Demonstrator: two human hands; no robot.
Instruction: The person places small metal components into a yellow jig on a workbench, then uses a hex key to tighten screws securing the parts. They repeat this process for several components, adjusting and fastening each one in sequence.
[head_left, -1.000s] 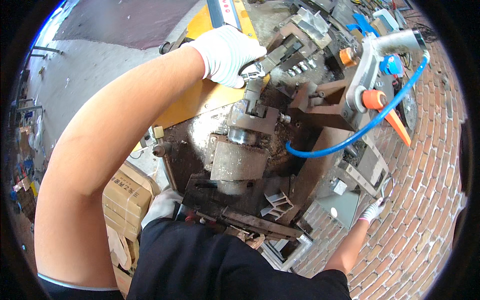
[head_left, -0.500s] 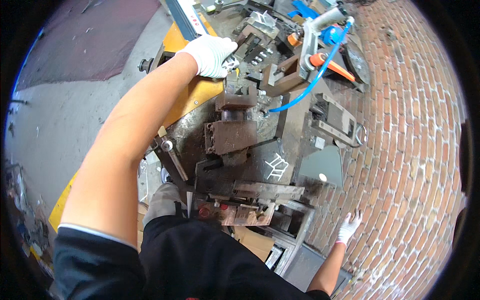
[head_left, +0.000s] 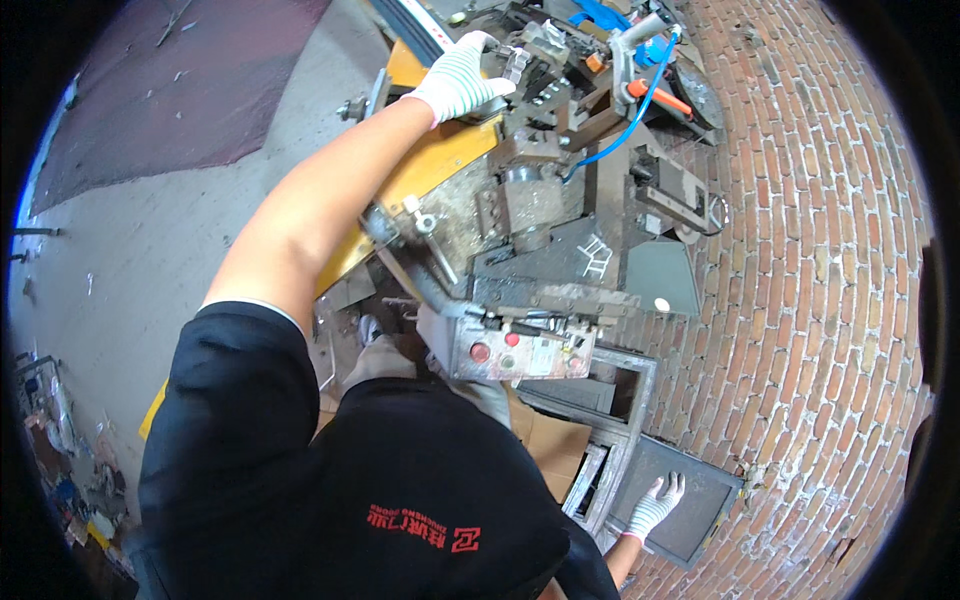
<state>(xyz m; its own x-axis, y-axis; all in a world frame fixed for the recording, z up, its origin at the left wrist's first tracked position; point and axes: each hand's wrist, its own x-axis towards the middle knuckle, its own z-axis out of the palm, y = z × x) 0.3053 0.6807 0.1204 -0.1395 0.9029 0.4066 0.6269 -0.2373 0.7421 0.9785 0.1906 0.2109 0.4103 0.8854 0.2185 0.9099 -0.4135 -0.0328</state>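
- We observe the left hand with its thumb now set apart from the fingers; half a second ago the hand was more curled.
- We locate the silver metal piece just to the right of the left hand's fingertips. We cannot tell whether it is grasped or only touched.
- Relative to the dark metal block, on the near side of that hand, the piece appears to have shifted farther away.
- We note the yellow plate below the left wrist, and the blue hose well to the right of the hand.
- We find the right hand lower in view than before, fingers spread, nothing visible in it. It appears over the grey panel; contact cannot be confirmed.
- Between the hands stands the control box, now more fully in view.
- We judge that handling rests with the left hand alone; the right is clear of the piece.
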